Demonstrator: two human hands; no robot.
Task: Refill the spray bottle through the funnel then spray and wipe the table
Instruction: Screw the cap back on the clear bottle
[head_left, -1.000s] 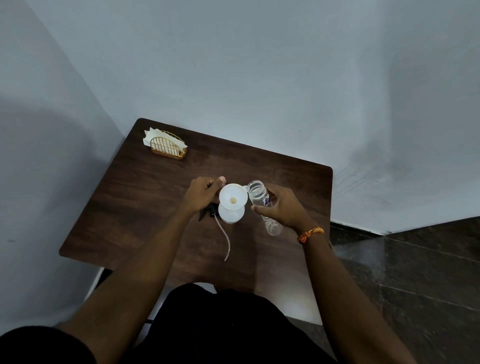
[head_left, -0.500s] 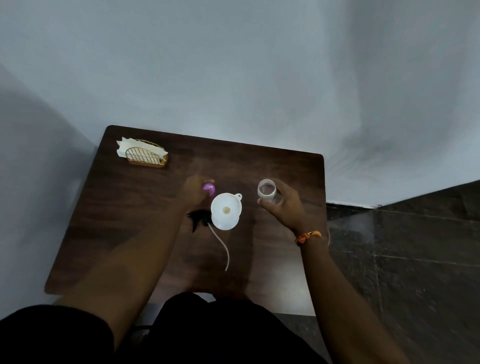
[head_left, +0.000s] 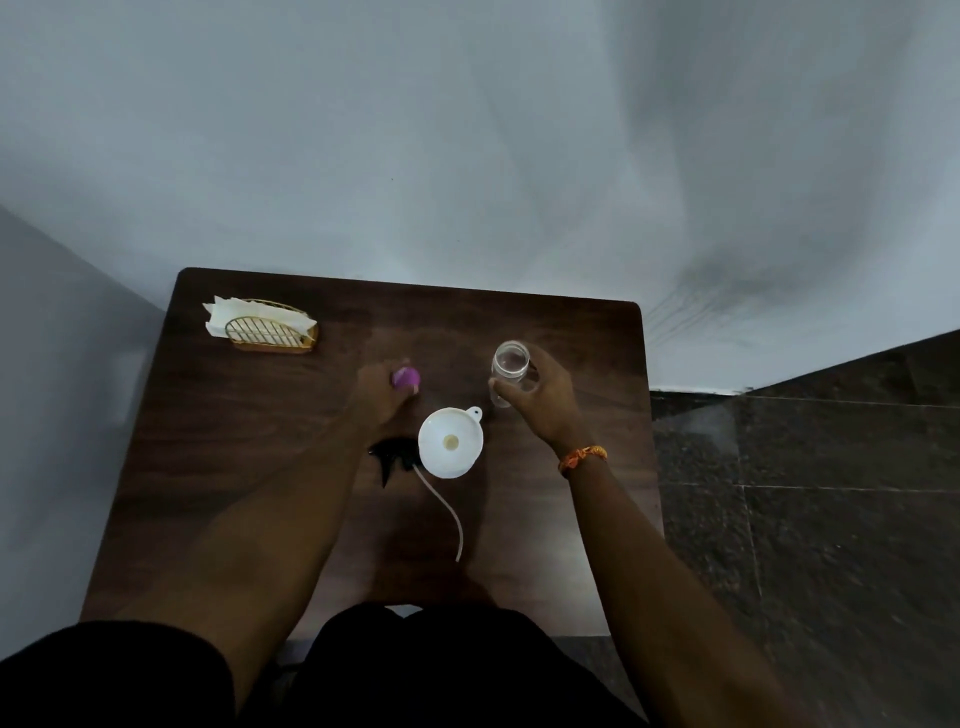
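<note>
- Where the table (head_left: 218, 467) comes closest to the person, two bare arms reach out over the dark wood.
- A thin white tube (head_left: 448, 512) lies on the table between the arms. It curves up to a black sprayer (head_left: 392, 457) that lies flat on the wood.
- A white funnel (head_left: 450, 441) stands just to the right of the sprayer, wide end up. Its little tab points to the far right. It hides what is under it, so the spray bottle cannot be made out.
- An orange band (head_left: 582, 458) is on the right wrist.
- The right hand (head_left: 545, 400) is curled around a clear bottle (head_left: 510, 371). The thumb is on the near side and the fingers go around the far side. The bottle stands up on the table with its top off, just past the funnel and to its right.
- The left hand (head_left: 379, 392) is left of the funnel and past the sprayer. Its fingertips pinch a small purple cap (head_left: 406, 376), close to the table. The hand is blurry.
- A gold wire rack (head_left: 272, 332) with white napkins (head_left: 228, 312) sits in the far left corner, well apart from the hands.
- A pale wall (head_left: 467, 156) stands behind the table.
</note>
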